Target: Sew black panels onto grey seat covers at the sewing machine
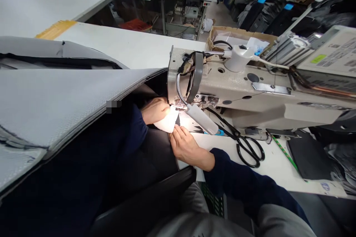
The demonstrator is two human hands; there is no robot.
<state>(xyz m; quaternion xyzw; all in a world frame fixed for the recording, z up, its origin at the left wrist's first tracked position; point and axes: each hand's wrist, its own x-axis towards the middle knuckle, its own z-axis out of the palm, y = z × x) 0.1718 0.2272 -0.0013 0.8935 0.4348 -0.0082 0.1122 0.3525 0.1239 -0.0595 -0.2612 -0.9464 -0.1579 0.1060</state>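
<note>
A large black leather-like cover [147, 152] with a pale grey backing [69, 100] lies across my lap and up to the head of a sewing machine [203, 77]. Left of the needle area, my left hand [156, 110] is curled closed on the cover, beside a patch made bright white by the lamp. My right hand [185, 146] grips the cover's right edge just in front of the needle area, fingers bent and close together. A small white lamp [203, 118] on a bendable metal neck hangs over the spot. The needle tip is hidden.
Black-handled scissors [246, 146] lie on the white table right of my right hand, near a green striped strip [283, 152] and dark flat pieces [308, 157]. Behind the machine stands a cardboard box [239, 33]. Yellow tape [55, 29] marks the table joint.
</note>
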